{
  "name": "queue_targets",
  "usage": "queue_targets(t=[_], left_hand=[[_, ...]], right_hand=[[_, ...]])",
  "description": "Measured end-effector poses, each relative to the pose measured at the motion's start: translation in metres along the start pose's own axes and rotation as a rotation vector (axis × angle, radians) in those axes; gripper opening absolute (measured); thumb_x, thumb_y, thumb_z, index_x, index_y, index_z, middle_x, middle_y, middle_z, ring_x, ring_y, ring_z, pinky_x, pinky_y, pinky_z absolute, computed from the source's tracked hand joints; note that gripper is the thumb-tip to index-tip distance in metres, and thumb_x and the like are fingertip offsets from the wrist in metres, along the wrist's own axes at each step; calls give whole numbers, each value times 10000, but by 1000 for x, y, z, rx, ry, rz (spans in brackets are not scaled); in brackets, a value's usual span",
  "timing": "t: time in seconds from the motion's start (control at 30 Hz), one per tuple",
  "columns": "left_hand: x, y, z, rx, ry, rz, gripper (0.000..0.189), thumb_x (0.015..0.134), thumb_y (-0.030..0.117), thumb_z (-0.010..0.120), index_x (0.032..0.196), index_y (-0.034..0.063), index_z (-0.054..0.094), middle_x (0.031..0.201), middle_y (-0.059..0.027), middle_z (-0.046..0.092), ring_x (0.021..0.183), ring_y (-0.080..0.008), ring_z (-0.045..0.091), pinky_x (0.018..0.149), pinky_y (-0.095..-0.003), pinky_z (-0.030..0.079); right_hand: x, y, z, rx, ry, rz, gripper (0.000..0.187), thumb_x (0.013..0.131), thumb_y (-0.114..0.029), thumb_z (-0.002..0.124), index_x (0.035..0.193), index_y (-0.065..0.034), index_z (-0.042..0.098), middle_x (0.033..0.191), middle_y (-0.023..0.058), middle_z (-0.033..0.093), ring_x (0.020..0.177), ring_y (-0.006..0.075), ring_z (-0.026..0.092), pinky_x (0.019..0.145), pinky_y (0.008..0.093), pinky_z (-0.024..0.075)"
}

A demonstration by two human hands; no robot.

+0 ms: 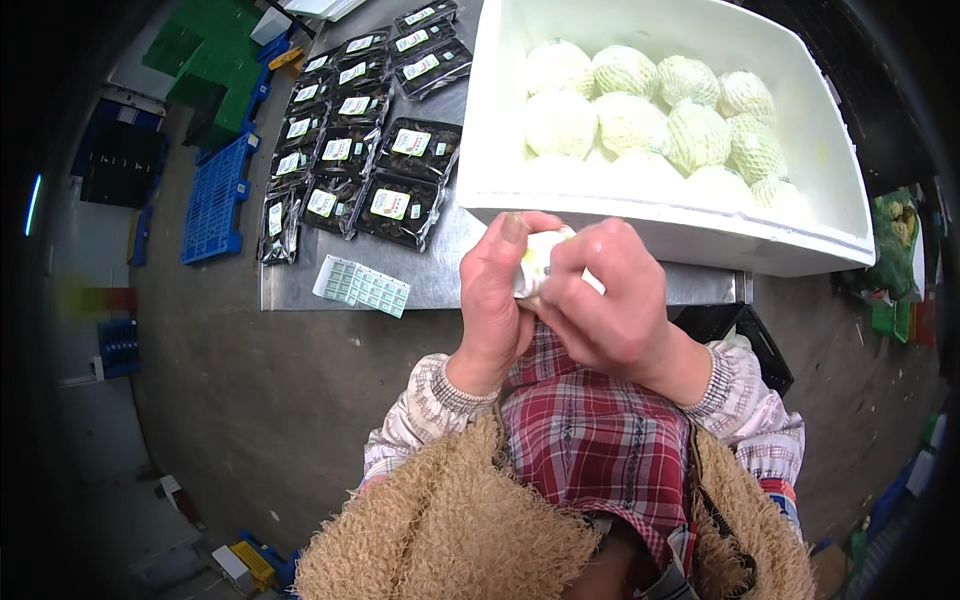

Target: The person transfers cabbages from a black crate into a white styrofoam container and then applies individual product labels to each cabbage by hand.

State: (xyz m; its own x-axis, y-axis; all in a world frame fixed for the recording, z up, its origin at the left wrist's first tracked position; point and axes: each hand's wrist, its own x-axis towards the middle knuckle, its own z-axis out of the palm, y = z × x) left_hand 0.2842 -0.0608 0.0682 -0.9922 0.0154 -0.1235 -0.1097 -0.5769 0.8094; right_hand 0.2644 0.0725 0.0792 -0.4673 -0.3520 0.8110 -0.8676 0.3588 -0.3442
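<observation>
In front of my chest, over the near edge of the steel table (442,281), my left hand (491,300) grips a small white roll (534,264) with green and dark marks. It looks like a roll of labels, but the fingers cover much of it. Curled fingers of my right hand (611,300) close on the roll's other side. Just beyond both hands stands a white foam box (645,225), holding several round, pale green items (628,124) in foam netting. The nearest of these are washed out by glare.
Several film-wrapped black trays (409,142) with labels lie in rows on the table's left. A sheet of small green-printed stickers (362,286) overhangs the front edge. A blue plastic pallet (216,202) leans at left, and a black crate (739,341) sits below the table's right end.
</observation>
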Motion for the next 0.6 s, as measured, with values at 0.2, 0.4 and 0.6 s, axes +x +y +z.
queue_targets(t=[0.2, 0.4, 0.6], left_hand=[[-3, 4, 20, -377, 39, -145, 591, 1006, 507, 302, 1288, 3, 428, 1217, -179, 533, 1026, -241, 608, 880, -407, 528], [2, 7, 1, -324, -182, -199, 480, 1022, 408, 342, 1237, 6, 491, 1150, -126, 595, 1059, -197, 595, 887, -346, 515], [8, 2, 10, -277, -9, -143, 553, 1024, 460, 281, 1247, -9, 471, 1169, -139, 563, 1039, -209, 600, 860, -346, 533]], right_hand=[[-5, 14, -2, -15, 38, 62, 401, 653, -110, 770, 975, -33, 543, 878, 116, 578, 726, 259, 562, 625, 343, 456], [1, 21, -12, 204, -119, 216, 381, 690, -152, 756, 1003, 4, 607, 848, 140, 606, 739, 291, 580, 660, 354, 463], [10, 22, -10, -11, -73, 132, 344, 651, -174, 742, 945, -32, 633, 900, 88, 605, 806, 261, 566, 681, 350, 441]])
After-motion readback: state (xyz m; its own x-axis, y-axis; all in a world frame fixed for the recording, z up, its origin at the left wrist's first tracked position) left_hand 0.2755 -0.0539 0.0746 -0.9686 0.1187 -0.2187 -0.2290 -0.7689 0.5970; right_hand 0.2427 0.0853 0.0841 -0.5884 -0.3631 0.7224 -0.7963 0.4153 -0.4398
